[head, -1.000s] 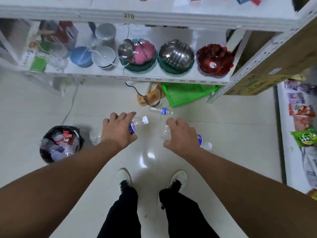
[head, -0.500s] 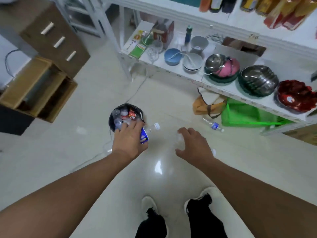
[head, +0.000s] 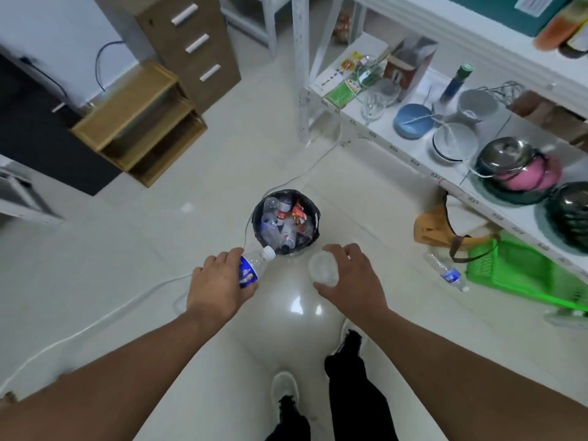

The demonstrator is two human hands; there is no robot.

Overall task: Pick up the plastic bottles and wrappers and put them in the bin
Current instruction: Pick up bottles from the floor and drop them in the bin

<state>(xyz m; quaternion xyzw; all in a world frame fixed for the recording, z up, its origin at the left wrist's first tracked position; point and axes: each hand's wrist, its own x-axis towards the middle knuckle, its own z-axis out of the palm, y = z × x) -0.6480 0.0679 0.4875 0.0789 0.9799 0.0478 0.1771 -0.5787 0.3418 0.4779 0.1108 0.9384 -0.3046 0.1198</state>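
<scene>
My left hand (head: 219,286) grips a clear plastic bottle (head: 254,265) with a blue label and white cap, cap pointing at the bin. My right hand (head: 351,278) holds a second clear bottle (head: 323,270), seen base-on; most of it is hidden behind the hand. Just ahead of both hands sits a black-lined bin (head: 313,214) holding several bottles and red wrappers. Another clear bottle with a blue label (head: 447,273) lies on the floor to the right, beside a green basket.
A white shelf unit (head: 413,160) with bowls and pots runs along the right. A green basket (head: 515,278) and a tan bag (head: 436,227) lie under it. Wooden cubbies (head: 140,122) and a drawer cabinet (head: 187,43) stand at the left. A white cable (head: 105,319) crosses the tiled floor.
The view has swung left and nearer the bin, which now sits just ahead of both hands. Both hands have carried their bottles toward it.
</scene>
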